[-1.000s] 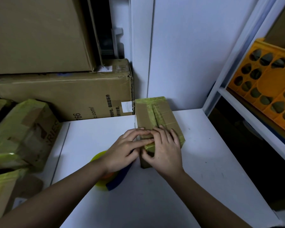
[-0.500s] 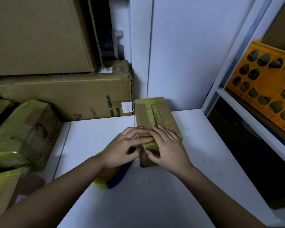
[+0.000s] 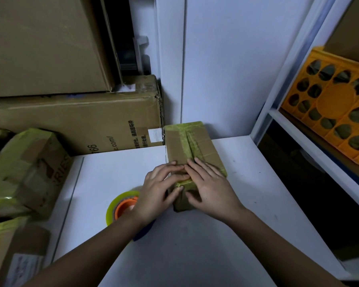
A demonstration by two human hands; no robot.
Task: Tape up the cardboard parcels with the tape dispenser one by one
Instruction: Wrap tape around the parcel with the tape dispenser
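Observation:
A small cardboard parcel (image 3: 192, 145) with yellow-green tape along its top lies on the white table (image 3: 195, 245), its far end near the wall. My left hand (image 3: 160, 189) and my right hand (image 3: 207, 187) both rest flat on its near end, fingers spread and pressing on the tape at the near edge. The tape dispenser (image 3: 122, 206), with a yellow tape roll, orange hub and blue body, lies on the table under my left wrist and is partly hidden by it.
Large cardboard boxes (image 3: 77, 123) are stacked at the back left. Taped parcels (image 3: 25, 170) sit at the left beside the table. A white shelf frame (image 3: 298, 129) with an orange perforated crate (image 3: 336, 108) stands at the right.
Both hands stayed on the parcel's near end, with the fingers shifting slightly over the tape. More of the tape roll shows beside my left wrist.

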